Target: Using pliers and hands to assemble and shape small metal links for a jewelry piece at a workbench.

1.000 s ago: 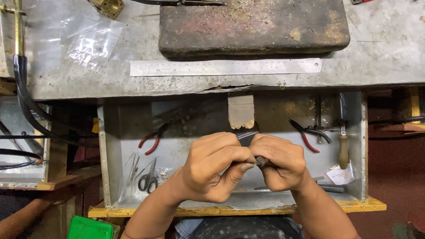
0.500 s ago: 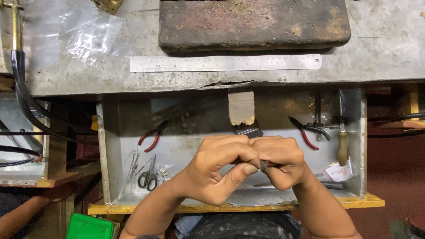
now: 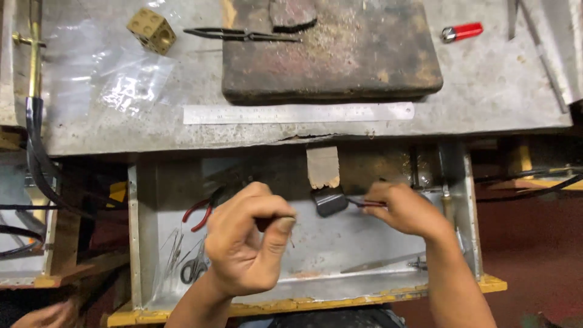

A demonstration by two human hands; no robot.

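While your left hand (image 3: 246, 246) stays clenched on something hidden, your right hand (image 3: 404, 209) grips red-handled pliers (image 3: 363, 203) touching a dark, glossy block (image 3: 330, 200).

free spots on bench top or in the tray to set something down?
Bare bench between the lighter and steel ruler. Bare tray floor between left hand and right hand. Crowded: tray's left side with red pliers and scissors.

whatever the left hand (image 3: 246, 246) pinches is too small to make out. the right hand (image 3: 404, 209) covers the handles of a red-handled tool (image 3: 364, 203). the top edge cuts off the dark block (image 3: 331, 51) on the worktop.
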